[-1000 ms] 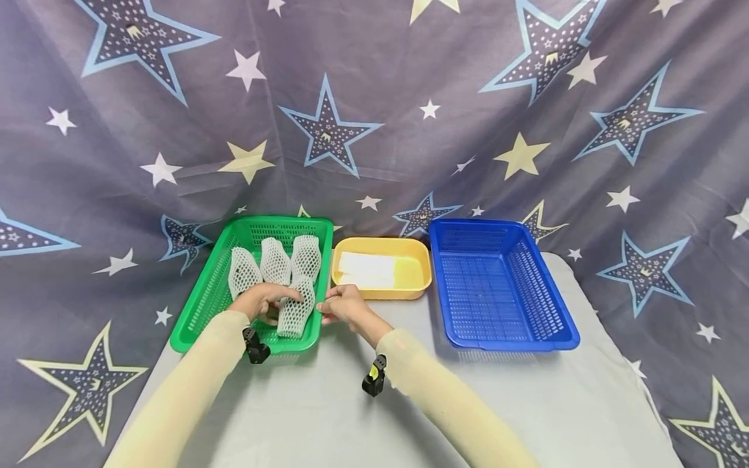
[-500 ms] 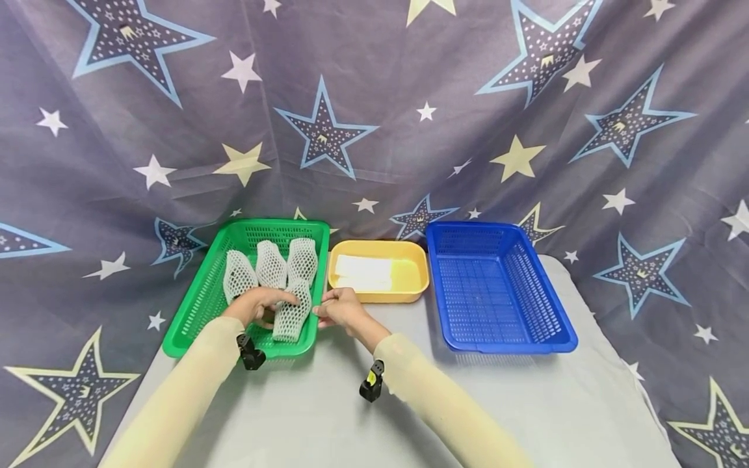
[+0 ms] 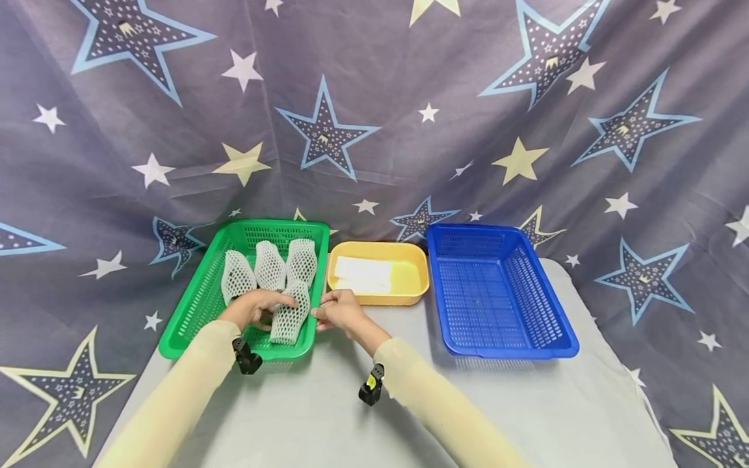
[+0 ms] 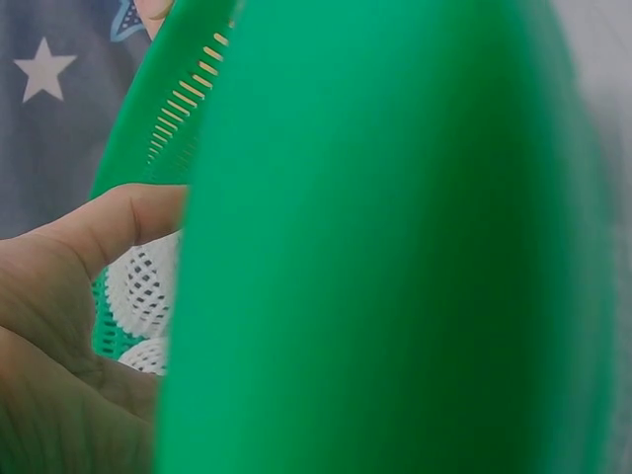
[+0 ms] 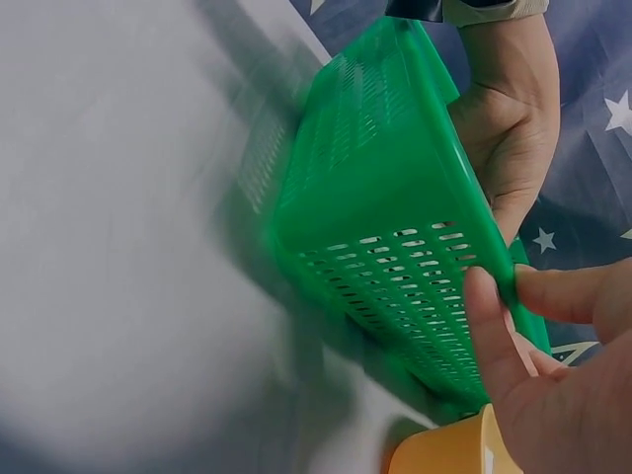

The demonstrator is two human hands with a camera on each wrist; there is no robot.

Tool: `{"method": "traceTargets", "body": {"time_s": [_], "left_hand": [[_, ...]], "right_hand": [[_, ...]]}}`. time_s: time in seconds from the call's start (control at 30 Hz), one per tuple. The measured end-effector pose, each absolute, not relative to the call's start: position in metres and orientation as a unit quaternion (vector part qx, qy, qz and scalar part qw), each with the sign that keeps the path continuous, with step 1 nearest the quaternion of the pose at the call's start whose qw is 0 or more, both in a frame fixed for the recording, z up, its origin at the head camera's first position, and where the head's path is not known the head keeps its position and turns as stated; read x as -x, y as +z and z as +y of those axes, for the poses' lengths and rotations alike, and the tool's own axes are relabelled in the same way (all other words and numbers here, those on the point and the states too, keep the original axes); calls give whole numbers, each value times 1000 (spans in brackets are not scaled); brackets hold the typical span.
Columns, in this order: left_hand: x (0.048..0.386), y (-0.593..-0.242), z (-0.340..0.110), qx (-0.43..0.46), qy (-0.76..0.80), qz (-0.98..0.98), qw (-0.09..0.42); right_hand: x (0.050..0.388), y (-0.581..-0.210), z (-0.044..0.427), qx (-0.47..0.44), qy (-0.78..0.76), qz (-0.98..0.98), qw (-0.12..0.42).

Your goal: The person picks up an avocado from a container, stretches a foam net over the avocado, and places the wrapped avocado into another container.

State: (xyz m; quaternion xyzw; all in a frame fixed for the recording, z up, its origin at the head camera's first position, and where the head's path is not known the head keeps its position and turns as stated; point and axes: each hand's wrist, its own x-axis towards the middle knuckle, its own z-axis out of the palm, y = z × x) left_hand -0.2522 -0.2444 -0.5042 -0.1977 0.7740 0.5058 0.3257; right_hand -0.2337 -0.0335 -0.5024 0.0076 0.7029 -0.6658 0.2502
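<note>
Several white foam fruit nets (image 3: pixel 270 266) lie in the green basket (image 3: pixel 190 305) at the left; whether anything is inside them cannot be seen. My left hand (image 3: pixel 253 308) reaches over the basket's near side and holds the nearest foam net (image 3: pixel 290 318), thumb across it and fingers partly hidden at its left. In the left wrist view, the blurred basket wall hides the fingertips of that hand (image 4: pixel 59 296). My right hand (image 3: pixel 345 314) pinches the basket's right rim, with thumb and fingers on either side of it, as the right wrist view shows (image 5: pixel 573 365).
Just right of the green basket stands a small yellow tray (image 3: pixel 409 273) holding white flat pieces (image 3: pixel 363 274). Farther right is a blue basket (image 3: pixel 480 299) with bare floor showing. All stand on a pale tabletop (image 3: pixel 316 416) before a star-patterned curtain (image 3: pixel 374 65).
The head view has shifted slightly, so the green basket appears a little farther left and lower. Both hands keep their places on the foam net and the rim.
</note>
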Motion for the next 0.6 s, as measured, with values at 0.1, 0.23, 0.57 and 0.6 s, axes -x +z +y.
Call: {"method": "traceTargets", "body": {"time_s": [0.1,0.23,0.57,0.6], "left_hand": [[251,-502,-244,191,503,778,326],[251,-500,-243,182,492,788,323],[241,-474,-212,176,509,816,209],[238,-469,-205,172,511,822,185]], "right_hand": [[233,-502,-34,-7,-667,703,247],[234,-503,-34,-8,-659,714,239],[235,-491,-12,79,-596,785,148],[236,-487,-7,97,-594,788,131]]}}
